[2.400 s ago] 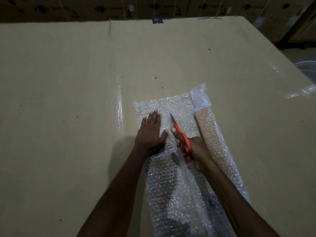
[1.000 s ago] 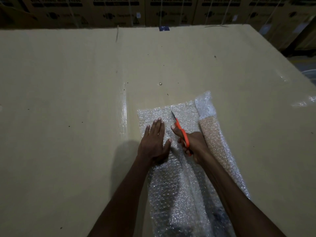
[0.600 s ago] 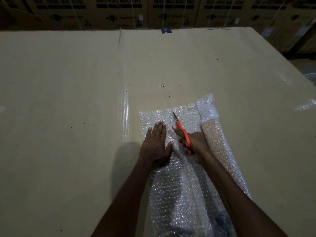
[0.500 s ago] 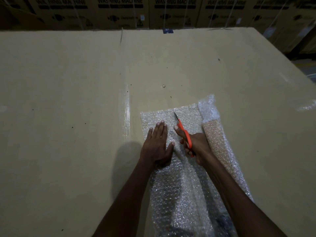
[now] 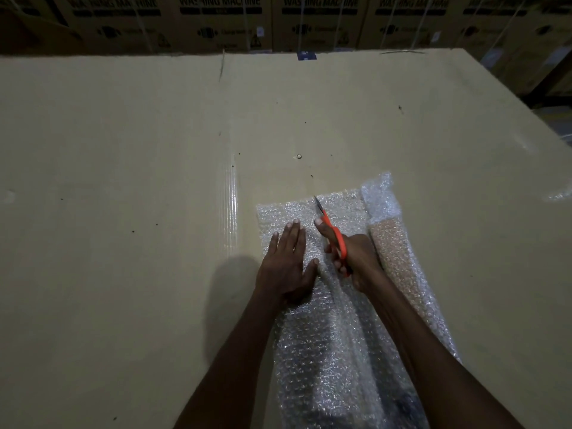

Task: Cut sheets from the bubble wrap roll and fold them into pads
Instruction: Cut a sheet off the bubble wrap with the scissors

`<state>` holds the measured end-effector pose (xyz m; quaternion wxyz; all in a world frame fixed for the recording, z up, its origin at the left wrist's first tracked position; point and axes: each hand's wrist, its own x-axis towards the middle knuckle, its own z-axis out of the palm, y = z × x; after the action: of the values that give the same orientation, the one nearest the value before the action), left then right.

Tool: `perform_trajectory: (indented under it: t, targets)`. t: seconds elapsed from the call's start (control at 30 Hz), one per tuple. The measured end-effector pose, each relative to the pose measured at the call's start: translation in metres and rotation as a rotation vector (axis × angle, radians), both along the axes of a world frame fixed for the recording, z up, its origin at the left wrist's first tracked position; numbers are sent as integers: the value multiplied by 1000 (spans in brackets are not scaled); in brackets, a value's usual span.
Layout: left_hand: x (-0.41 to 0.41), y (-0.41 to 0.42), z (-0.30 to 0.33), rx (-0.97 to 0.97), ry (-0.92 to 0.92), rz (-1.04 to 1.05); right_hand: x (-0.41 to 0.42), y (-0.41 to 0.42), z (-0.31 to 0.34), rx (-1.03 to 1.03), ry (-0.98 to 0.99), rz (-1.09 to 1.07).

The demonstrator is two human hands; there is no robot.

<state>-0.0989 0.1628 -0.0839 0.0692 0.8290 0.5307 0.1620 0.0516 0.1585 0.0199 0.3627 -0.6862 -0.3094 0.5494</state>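
Note:
A clear bubble wrap sheet [image 5: 318, 342] lies unrolled on the cardboard worktop [image 5: 123, 212], running from the near edge toward the middle. To its right lies the bubble wrap roll [image 5: 393, 243], its brown core showing through. My left hand [image 5: 289, 261] presses flat on the sheet's left part, fingers straight. My right hand [image 5: 349, 258] grips orange-handled scissors [image 5: 332, 235]; their blade tip points away from me and sits near the sheet's far edge.
Washing machine cartons [image 5: 216, 23] line the far side of the worktop. A strip of clear tape [image 5: 230, 205] shines left of the sheet. The worktop's right edge drops off at the upper right [image 5: 523, 100].
The scissors and my right hand have moved further away from me along the sheet. My left hand has slid forward a little, still flat on the wrap.

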Motion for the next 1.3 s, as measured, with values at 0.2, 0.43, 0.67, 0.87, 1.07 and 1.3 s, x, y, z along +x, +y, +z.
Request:
perform_trajectory:
  t: [0.2,0.43,0.67,0.87,1.07,1.3]
  targets:
    - [0,1,-1,-3,-6,-3,-1,11,-8,-18,-4,-8]
    - [-2,2,1,-43,23,-24,5,2,-4,35,-43,4]
    - [-20,-7,-1,-103,87,-47,15,-31,9,110,-212,157]
    - [-50,-26,17,-195,79,1,17,-73,-4,287,-653,262]
    - [-82,-32,43,-66,210,14,2,-113,-16,442,-985,284]
    - [-68,-135,34,-106,150,17,-11,-135,-38,392,-1128,363]
